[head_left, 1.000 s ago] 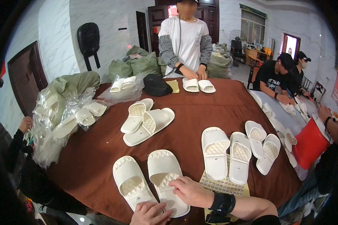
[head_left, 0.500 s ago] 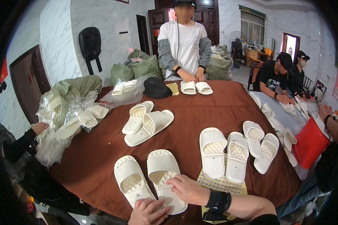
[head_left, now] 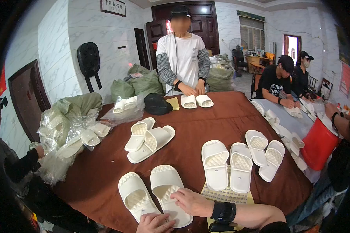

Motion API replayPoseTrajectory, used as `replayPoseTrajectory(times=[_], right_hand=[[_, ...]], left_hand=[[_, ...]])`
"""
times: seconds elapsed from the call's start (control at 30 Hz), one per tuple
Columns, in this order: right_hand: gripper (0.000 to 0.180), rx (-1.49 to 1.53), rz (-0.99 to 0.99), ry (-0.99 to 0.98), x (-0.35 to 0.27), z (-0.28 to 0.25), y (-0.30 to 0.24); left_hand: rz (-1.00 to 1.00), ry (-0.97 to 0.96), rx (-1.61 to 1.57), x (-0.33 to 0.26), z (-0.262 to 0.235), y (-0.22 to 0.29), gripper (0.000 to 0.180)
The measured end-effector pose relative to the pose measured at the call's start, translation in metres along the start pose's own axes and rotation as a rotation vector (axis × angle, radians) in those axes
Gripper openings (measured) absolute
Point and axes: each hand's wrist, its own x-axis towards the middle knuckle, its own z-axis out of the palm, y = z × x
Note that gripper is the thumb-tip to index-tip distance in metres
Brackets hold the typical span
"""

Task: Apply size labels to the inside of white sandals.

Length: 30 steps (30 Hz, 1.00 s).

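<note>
A pair of white slippers lies in front of me, toes pointing away. My left hand (head_left: 154,223) rests across the heel ends of the left slipper (head_left: 133,191) and the right slipper (head_left: 165,179), its fingers stretched out. Over the insole of the right slipper, my right hand (head_left: 191,201) has thumb and forefinger pinched together; whatever they may hold is too small to make out. A small printed label sits near the heel of the left slipper. Under more slippers (head_left: 216,165) on the right lies a yellowish sheet of small stickers (head_left: 225,195).
The brown cloth-covered table (head_left: 101,171) also bears a crossed slipper pair (head_left: 151,143) and a black cap (head_left: 158,104). Plastic-wrapped slippers (head_left: 90,136) lie at the left edge. Across the table, a person (head_left: 181,58) handles slippers. A red container (head_left: 319,141) stands right.
The view has tilted up slightly, so the table things sit lower in it. Both my hands stay at the same slippers, the right one still pinched over the insole.
</note>
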Motion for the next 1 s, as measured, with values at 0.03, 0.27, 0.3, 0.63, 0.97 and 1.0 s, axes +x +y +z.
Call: replayPoseTrajectory(times=[0.03, 0.27, 0.3, 0.63, 0.97, 1.0], right_hand=[[0.030, -0.001, 0.005, 0.002, 0.000, 0.000, 0.000], [0.028, -0.008, 0.009, 0.005, 0.007, 0.000, 0.000], [0.028, -0.025, -0.009, 0.018, 0.007, -0.001, 0.000], [0.025, -0.034, -0.051, 0.059, 0.004, 0.007, 0.003], [0.025, 0.021, -0.002, 0.020, 0.005, 0.000, -0.002], [0.025, 0.021, 0.006, 0.024, 0.003, -0.001, -0.002]], left_hand=[[-0.002, 0.002, 0.000, 0.000, 0.000, 0.000, 0.034], [-0.016, -0.007, 0.015, 0.000, 0.002, -0.007, 0.035], [-0.023, -0.011, 0.009, 0.000, 0.002, -0.007, 0.035], [-0.030, -0.020, -0.029, -0.001, 0.002, -0.005, 0.033], [-0.068, -0.050, -0.213, 0.004, -0.016, -0.013, 0.027], [-0.054, -0.023, -0.211, 0.005, -0.019, -0.016, 0.026]])
